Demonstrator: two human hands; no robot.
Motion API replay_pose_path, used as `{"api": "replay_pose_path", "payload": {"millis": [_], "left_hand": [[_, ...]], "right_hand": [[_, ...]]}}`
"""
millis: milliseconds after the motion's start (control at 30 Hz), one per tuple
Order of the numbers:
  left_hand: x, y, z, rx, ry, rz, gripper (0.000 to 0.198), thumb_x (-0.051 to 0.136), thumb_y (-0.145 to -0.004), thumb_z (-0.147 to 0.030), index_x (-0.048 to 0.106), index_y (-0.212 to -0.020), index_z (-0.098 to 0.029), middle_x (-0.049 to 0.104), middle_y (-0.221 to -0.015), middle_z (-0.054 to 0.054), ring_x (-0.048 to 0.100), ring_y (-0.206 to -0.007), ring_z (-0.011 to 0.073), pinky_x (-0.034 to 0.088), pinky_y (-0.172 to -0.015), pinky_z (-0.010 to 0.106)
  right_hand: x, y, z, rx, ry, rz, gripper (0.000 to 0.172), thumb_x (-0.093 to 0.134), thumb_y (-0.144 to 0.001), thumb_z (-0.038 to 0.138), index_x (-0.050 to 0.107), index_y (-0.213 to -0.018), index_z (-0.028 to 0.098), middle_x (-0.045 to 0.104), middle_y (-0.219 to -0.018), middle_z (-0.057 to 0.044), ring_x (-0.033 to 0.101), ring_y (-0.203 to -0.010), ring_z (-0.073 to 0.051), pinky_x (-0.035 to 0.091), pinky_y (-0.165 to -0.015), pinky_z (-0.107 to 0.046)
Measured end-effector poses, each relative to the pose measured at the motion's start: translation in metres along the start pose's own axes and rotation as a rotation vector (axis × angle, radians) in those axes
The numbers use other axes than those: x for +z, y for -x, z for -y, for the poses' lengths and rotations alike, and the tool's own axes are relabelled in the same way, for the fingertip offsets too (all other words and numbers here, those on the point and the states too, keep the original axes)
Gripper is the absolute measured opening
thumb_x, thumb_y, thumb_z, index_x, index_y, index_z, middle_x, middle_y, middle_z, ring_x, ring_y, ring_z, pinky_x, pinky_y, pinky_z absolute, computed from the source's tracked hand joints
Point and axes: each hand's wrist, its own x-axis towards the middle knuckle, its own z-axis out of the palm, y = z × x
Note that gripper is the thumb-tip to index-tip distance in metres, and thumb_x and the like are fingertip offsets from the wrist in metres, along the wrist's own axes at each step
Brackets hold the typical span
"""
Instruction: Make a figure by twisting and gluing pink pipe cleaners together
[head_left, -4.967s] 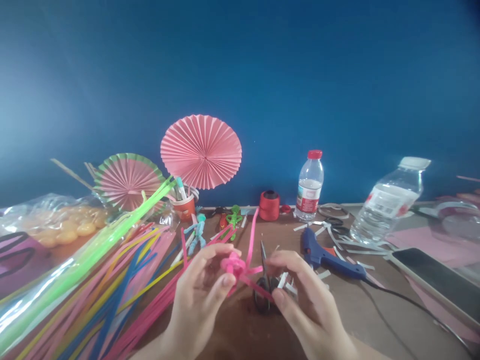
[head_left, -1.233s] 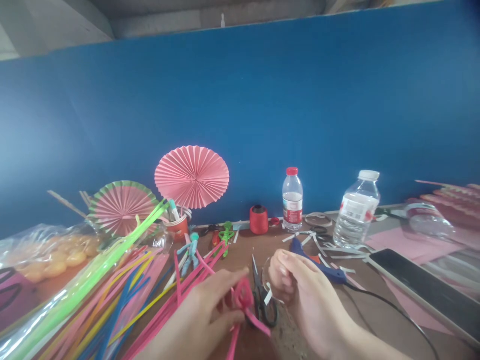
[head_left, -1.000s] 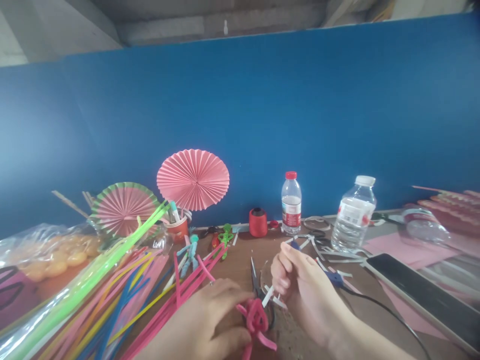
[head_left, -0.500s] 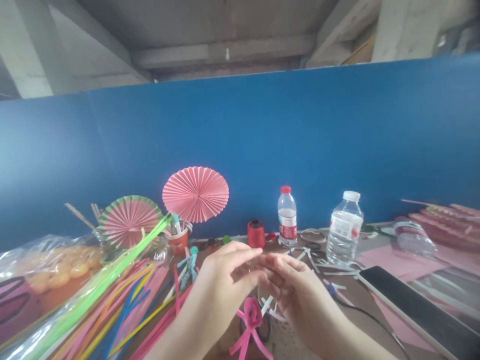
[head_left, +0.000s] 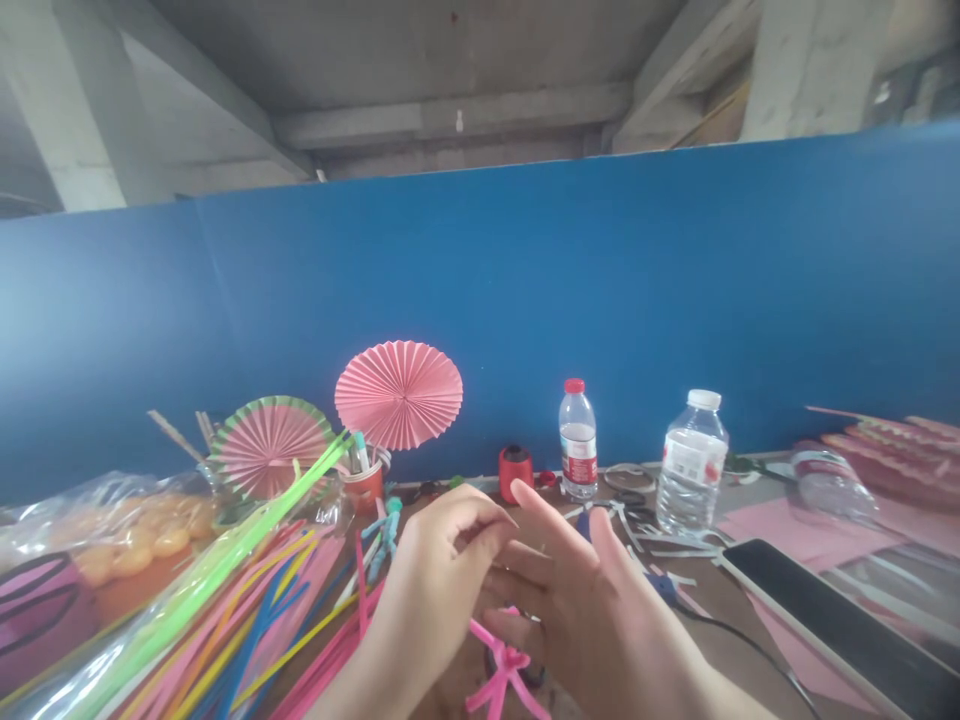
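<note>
My left hand (head_left: 450, 570) is closed in a pinch, thumb against forefinger; whatever is between the tips is too small or hidden to make out. Close beside it my right hand (head_left: 574, 590) is open, palm turned toward the left, thumb and fingers apart. Its lower fingers pass behind or touch the left fingertips; I cannot tell which. Just below both hands is a pink pipe cleaner figure (head_left: 504, 668) with a knotted middle and spread ends, its upper part partly covered by the right fingers.
At left lie loose coloured pipe cleaners (head_left: 277, 600) and a green bundle (head_left: 247, 540). Behind stand a pen cup (head_left: 365, 490), a pink paper fan (head_left: 399, 395), a red thread spool (head_left: 515, 470) and two water bottles (head_left: 578, 440). A phone (head_left: 832, 620) lies at right.
My right hand has opened from a pinch, its fingers spreading upward and its palm turning. The left hand has closed its thumb and forefinger together. The view has tilted slightly up.
</note>
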Motion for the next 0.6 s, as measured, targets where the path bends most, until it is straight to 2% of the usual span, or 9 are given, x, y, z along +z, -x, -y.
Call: {"api": "replay_pose_path", "payload": {"millis": [133,233,333,400,467,533,567,600], "left_hand": [[-0.017,0.002,0.004,0.042,-0.009,-0.117,0.024,0.051,-0.083,-0.034,0.059,-0.067,-0.018,0.06,-0.068,-0.001,0.056,-0.068,0.0149,0.041,-0.062,0.023],[-0.039,-0.002,0.014,0.033,-0.032,-0.222,0.02,0.055,-0.081,-0.037,0.062,-0.073,-0.019,0.065,-0.075,-0.001,0.059,-0.072,0.0157,0.043,-0.067,0.024],[-0.061,-0.007,0.023,-0.002,-0.089,-0.389,0.02,0.057,-0.079,-0.039,0.064,-0.08,-0.02,0.067,-0.077,0.0,0.061,-0.074,0.0175,0.044,-0.068,0.026],[-0.067,-0.008,0.022,-0.014,-0.168,-0.342,0.02,0.057,-0.079,-0.039,0.064,-0.079,-0.02,0.067,-0.08,0.001,0.061,-0.077,0.0189,0.043,-0.071,0.028],[-0.063,-0.005,0.014,0.038,-0.219,-0.224,0.017,0.054,-0.081,-0.034,0.064,-0.076,-0.021,0.066,-0.082,0.0,0.06,-0.079,0.0175,0.043,-0.072,0.027],[-0.053,0.001,0.003,0.152,-0.253,0.02,0.02,0.052,-0.083,-0.026,0.063,-0.068,-0.022,0.063,-0.08,-0.001,0.058,-0.077,0.0146,0.042,-0.071,0.025],[-0.047,0.003,-0.002,0.179,-0.273,0.144,0.019,0.051,-0.083,-0.022,0.065,-0.069,-0.023,0.063,-0.087,-0.001,0.057,-0.08,0.0142,0.042,-0.073,0.025],[-0.042,0.005,-0.005,0.181,-0.295,0.184,0.021,0.05,-0.082,-0.02,0.065,-0.067,-0.023,0.062,-0.091,-0.001,0.057,-0.079,0.0139,0.042,-0.073,0.026]], "right_hand": [[0.0,0.001,0.003,0.006,0.007,-0.024,0.063,0.028,-0.083,0.065,0.039,-0.132,0.028,0.062,-0.114,-0.012,0.055,-0.106,-0.027,0.031,-0.092,-0.044],[-0.001,0.001,0.006,0.011,0.031,-0.027,0.065,0.027,-0.083,0.065,0.035,-0.135,0.027,0.059,-0.117,-0.014,0.055,-0.105,-0.027,0.034,-0.087,-0.042],[-0.001,0.001,0.006,0.0,0.057,0.007,0.068,0.022,-0.082,0.067,0.032,-0.136,0.027,0.058,-0.119,-0.015,0.054,-0.105,-0.028,0.035,-0.085,-0.043],[-0.002,0.001,0.005,0.002,0.08,0.051,0.07,0.021,-0.081,0.069,0.031,-0.136,0.027,0.057,-0.119,-0.015,0.053,-0.106,-0.03,0.035,-0.085,-0.046],[-0.003,0.001,0.003,0.017,0.09,0.098,0.072,0.022,-0.079,0.071,0.031,-0.136,0.027,0.057,-0.119,-0.014,0.052,-0.107,-0.03,0.035,-0.085,-0.047],[-0.004,0.002,0.002,0.024,0.083,0.123,0.073,0.021,-0.078,0.072,0.03,-0.136,0.029,0.056,-0.121,-0.013,0.052,-0.108,-0.029,0.035,-0.085,-0.046],[-0.004,0.002,0.002,0.012,0.079,0.124,0.073,0.02,-0.078,0.072,0.029,-0.137,0.03,0.054,-0.123,-0.013,0.052,-0.108,-0.028,0.035,-0.086,-0.046],[-0.004,0.002,0.003,-0.005,0.08,0.119,0.072,0.019,-0.078,0.073,0.029,-0.136,0.032,0.052,-0.127,-0.012,0.051,-0.108,-0.028,0.035,-0.086,-0.046]]}}
